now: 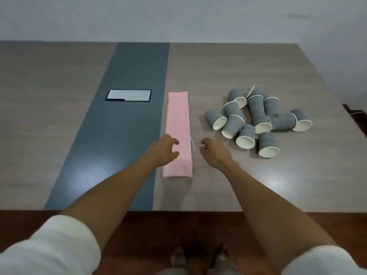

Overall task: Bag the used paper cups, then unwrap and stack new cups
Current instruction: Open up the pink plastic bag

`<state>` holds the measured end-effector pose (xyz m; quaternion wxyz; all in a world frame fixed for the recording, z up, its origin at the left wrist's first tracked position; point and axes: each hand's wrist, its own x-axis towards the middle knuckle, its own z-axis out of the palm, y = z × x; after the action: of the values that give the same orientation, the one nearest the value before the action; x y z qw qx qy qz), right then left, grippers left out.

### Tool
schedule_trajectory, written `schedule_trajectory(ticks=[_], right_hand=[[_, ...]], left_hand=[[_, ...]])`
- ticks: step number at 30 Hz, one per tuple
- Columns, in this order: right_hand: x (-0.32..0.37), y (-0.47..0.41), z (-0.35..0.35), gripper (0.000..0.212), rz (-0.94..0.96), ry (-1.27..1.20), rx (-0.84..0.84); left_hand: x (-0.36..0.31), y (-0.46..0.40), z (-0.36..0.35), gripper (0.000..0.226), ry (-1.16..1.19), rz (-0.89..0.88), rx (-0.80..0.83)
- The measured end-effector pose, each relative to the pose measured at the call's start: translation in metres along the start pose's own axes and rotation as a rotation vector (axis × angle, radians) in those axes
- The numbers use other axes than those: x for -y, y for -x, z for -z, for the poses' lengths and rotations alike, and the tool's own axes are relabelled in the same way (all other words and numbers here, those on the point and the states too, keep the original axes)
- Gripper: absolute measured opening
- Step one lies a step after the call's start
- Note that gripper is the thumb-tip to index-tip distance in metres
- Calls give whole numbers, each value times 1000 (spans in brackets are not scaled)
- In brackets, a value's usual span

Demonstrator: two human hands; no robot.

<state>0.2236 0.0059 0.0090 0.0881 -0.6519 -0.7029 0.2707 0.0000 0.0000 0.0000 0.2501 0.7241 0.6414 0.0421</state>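
A long pink folded bag (pixel 178 124) lies flat on the table, running away from me. My left hand (pixel 164 149) reaches over its near left edge with fingers loosely curved, holding nothing. My right hand (pixel 213 153) hovers just right of the bag, fingers loosely curled and empty, beside a thin white strip (pixel 193 143) at the bag's right edge. Several grey paper cups (pixel 256 120) with white insides lie tipped over in a heap to the right, some nested together.
The wood-grain table (pixel 258 185) has a dark grey band (pixel 127 126) down its middle with a rectangular silver cover plate (pixel 128 95). A dark chair part (pixel 357 118) shows at the right edge. The table's near edge lies just before my feet.
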Motion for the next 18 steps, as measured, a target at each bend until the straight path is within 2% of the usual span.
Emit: schedule_trajectory(ticks=[5, 9, 11, 13, 15, 18], right_hand=[[-5, 6, -47, 29, -94, -54, 167], [-17, 8, -85, 49, -108, -99, 305], [-22, 11, -103, 52, -108, -103, 264], [-26, 10, -113, 36, -108, -142, 175], [-26, 9, -117, 14, -80, -155, 123], [-23, 7, -111, 8, -116, -200, 88]], left_hand=[[19, 12, -40, 51, -44, 17, 115], [33, 17, -70, 52, -79, -28, 148], [40, 19, -83, 38, -66, -59, 133], [46, 18, -90, 23, -20, -42, 93], [49, 15, -89, 20, 66, -10, 50], [45, 11, -73, 25, 278, 68, -45]])
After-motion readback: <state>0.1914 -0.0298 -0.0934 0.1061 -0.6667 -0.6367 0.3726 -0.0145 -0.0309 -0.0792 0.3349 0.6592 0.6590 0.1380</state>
